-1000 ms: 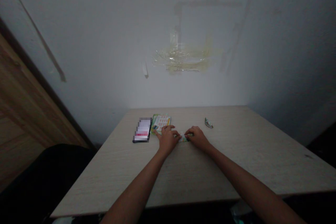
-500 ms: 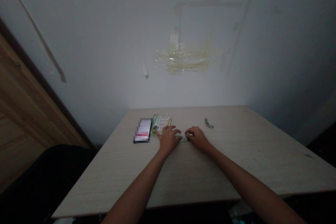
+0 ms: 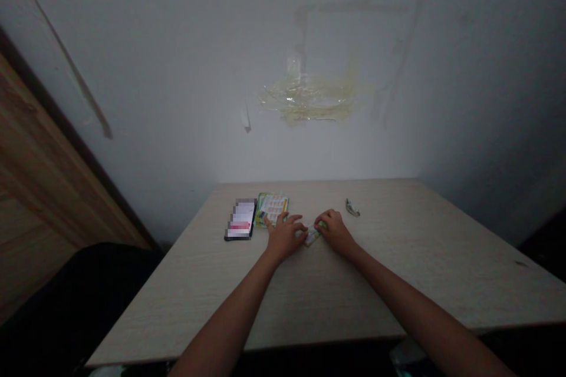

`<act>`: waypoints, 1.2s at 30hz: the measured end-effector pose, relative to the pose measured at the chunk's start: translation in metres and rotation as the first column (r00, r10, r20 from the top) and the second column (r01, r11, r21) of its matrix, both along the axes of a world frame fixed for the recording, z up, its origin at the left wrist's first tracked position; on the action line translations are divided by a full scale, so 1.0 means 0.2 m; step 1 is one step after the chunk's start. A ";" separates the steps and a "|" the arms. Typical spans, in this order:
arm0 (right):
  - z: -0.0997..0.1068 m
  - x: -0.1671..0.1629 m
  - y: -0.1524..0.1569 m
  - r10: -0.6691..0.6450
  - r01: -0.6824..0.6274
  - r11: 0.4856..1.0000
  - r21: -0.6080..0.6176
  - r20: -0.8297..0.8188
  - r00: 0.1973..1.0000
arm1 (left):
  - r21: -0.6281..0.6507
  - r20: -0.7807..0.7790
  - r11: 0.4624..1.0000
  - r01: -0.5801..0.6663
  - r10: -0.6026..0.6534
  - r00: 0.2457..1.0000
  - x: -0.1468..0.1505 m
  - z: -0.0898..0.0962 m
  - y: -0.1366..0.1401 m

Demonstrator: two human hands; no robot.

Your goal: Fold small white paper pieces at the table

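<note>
A small strip of folded printed paper, white and green, lies at a slant on the table between my hands. My left hand pinches its left end with thumb and forefinger, while the other fingers spread toward the stack of printed sheets. At the strip's upper right end, my right hand has its fingers closed on the paper and hides part of it. A crumpled or folded piece of similar paper sits on its own beyond my right hand.
A phone with its screen lit and blurred lies left of the sheets. The pale wooden table meets a wall with old tape at the back. A dark chair-like shape stands at the left.
The paper strip has turned from nearly level to a slant, its right end now higher. My right hand has shifted slightly up with it; my left hand has moved little.
</note>
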State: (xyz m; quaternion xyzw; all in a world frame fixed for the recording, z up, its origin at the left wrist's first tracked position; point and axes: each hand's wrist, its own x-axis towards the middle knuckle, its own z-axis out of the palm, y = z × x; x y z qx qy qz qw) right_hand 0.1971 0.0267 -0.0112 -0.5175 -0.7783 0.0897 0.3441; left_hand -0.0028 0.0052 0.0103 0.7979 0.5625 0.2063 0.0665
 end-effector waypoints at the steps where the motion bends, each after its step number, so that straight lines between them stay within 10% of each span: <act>1: 0.00 0.00 0.00 -0.004 0.004 1.000 0.003 0.000 1.000 | -0.013 -0.003 1.000 0.016 -0.016 1.000 0.00 0.00 0.00; 13: -0.05 0.01 0.03 -0.067 0.067 0.996 0.052 -0.003 0.998 | -0.101 -0.026 0.990 0.100 -0.103 0.994 -0.05 0.02 0.00; 36: -0.03 0.04 0.05 0.109 -0.108 0.994 0.016 -0.106 0.988 | 0.126 -0.027 0.992 0.023 -0.020 0.999 0.02 -0.01 -0.04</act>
